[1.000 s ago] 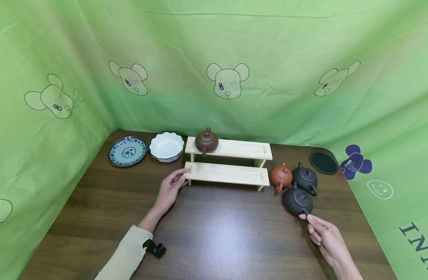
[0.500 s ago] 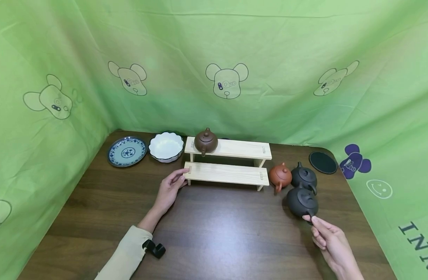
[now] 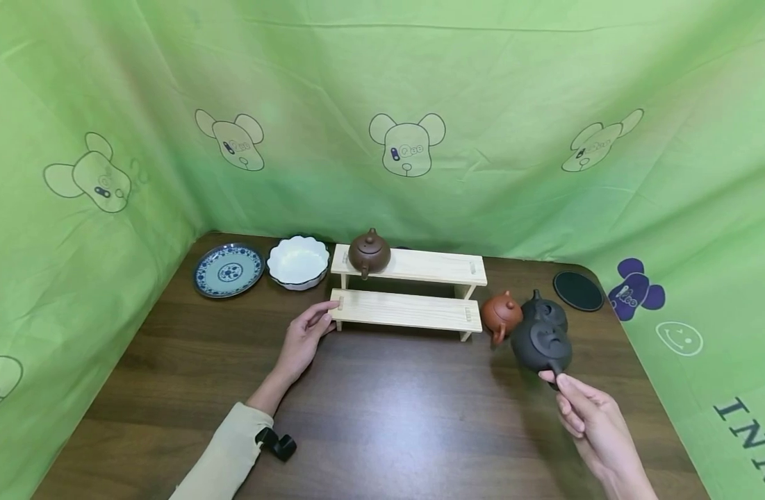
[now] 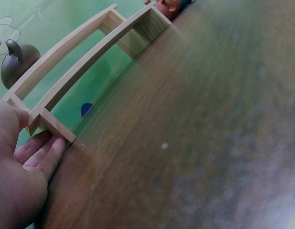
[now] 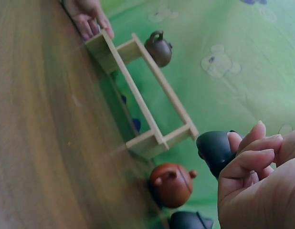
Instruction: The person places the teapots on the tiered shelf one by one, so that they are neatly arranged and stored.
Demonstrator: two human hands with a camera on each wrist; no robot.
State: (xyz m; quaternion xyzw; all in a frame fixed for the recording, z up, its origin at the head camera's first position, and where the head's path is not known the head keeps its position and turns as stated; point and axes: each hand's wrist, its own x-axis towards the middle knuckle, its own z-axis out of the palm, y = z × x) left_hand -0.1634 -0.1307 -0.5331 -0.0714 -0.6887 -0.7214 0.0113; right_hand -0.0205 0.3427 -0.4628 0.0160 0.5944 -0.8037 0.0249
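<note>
My right hand (image 3: pixel 597 423) pinches the handle of a black teapot (image 3: pixel 540 347), holding it above the table. In the head view this teapot partly covers a second black teapot (image 3: pixel 547 310). A reddish-orange teapot (image 3: pixel 502 314) sits just left of them. My left hand (image 3: pixel 302 342) grips the left end of a two-tier wooden stand (image 3: pixel 407 309), thumb and fingers about the lower board's end in the left wrist view. On the upper tier's left end rests a brown teapot (image 3: pixel 369 251).
Left of the stand are a white scalloped bowl (image 3: pixel 297 261) and a blue-patterned plate (image 3: pixel 228 271). A round black coaster (image 3: pixel 578 290) lies at the back right. Green printed cloth (image 3: pixel 407 208) surrounds the brown wooden table (image 3: pixel 382 417) at the back and sides.
The black teapot in my right hand has risen off the table, shifting slightly right and then over the other black teapot in the head view. My left hand stays put.
</note>
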